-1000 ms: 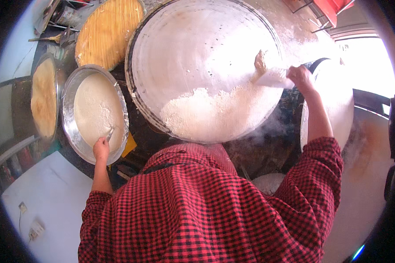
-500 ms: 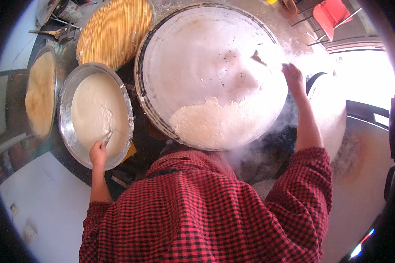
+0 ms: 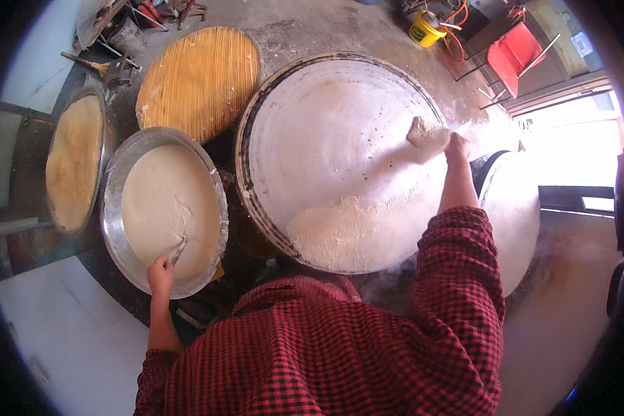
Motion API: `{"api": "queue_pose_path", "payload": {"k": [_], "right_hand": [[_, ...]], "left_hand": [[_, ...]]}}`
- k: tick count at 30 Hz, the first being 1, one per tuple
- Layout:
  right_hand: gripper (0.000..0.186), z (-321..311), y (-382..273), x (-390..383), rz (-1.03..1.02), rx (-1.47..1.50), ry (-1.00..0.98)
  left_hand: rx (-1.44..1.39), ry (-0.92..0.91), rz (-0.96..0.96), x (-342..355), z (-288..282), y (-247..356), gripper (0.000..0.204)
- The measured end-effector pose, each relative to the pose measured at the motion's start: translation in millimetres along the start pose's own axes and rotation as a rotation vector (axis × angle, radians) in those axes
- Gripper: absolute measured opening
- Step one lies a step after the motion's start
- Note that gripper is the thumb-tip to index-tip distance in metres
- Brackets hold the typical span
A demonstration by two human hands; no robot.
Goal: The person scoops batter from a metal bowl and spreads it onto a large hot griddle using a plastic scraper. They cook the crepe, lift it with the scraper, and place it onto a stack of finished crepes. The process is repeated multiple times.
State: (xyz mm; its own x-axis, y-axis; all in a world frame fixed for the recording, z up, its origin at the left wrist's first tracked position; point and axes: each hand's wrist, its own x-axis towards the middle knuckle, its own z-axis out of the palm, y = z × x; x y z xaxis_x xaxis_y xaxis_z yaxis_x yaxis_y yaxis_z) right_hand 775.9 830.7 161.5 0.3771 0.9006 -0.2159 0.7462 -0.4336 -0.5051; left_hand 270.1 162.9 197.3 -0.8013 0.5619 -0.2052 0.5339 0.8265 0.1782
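Observation:
A wide round griddle [image 3: 326, 125] with a dark rim lies in front of me. Pale batter [image 3: 347, 229] covers a rough-edged patch on its near side. My right hand [image 3: 457, 147] is closed on a pale flat scraper [image 3: 433, 143] over the griddle's right side, with a beige lump at the tool's far end. On the left, a large metal basin [image 3: 114, 218] holds smooth cream-coloured batter [image 3: 161, 187]. My left hand [image 3: 161, 275] grips a metal ladle [image 3: 179, 249] at the basin's near edge; its head is hidden in the batter.
A round slatted mat [image 3: 200, 80] lies beyond the basin. Round flatbread [image 3: 74, 163] sits on a tray at far left. Another round pale surface [image 3: 516, 215] stands right of the griddle. Farther back are a red chair [image 3: 513, 59] and a yellow bucket [image 3: 425, 31].
The view has shifted, so everything sits lower. My right hand has moved left and away over the griddle, and the scraper with its lump shows more plainly. My left hand stays at the basin.

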Motion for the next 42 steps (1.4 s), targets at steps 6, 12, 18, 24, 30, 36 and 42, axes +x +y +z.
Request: {"api": "queue_pose_path", "payload": {"k": [6,12,18,24,30,36,42], "right_hand": [[0.015,3.9,2.0,-1.0,-0.199,0.424,-0.166],[0.027,-34.4,77.9,24.7,-0.329,-0.92,0.089],[0.032,55.1,-43.1,17.0,-0.289,-0.094,-0.001],[0.015,41.4,-62.8,-7.0,-0.975,-0.696,0.011],[0.034,-12.3,-24.5,-6.5,-0.083,-0.446,-0.003],[0.031,82.4,-118.4,-32.6,-0.678,-0.234,-0.128],[0.025,62.9,-117.7,-31.1,-0.933,-0.798,-0.012]], "left_hand": [[-0.057,0.055,-0.018,-4.5,-1.0,0.5,0.016],[-0.104,0.008,-0.103,1.4,-0.6,-8.8,0.016],[-0.163,0.021,-0.098,2.3,6.0,-13.1,0.018],[-0.14,-0.006,-0.102,11.6,11.3,-26.0,0.017],[-0.155,0.075,-0.089,6.7,11.6,-29.1,0.017],[-0.203,0.025,-0.148,19.4,14.5,-27.1,0.018],[-0.168,-0.037,-0.175,21.7,15.7,-27.9,0.018]]}}
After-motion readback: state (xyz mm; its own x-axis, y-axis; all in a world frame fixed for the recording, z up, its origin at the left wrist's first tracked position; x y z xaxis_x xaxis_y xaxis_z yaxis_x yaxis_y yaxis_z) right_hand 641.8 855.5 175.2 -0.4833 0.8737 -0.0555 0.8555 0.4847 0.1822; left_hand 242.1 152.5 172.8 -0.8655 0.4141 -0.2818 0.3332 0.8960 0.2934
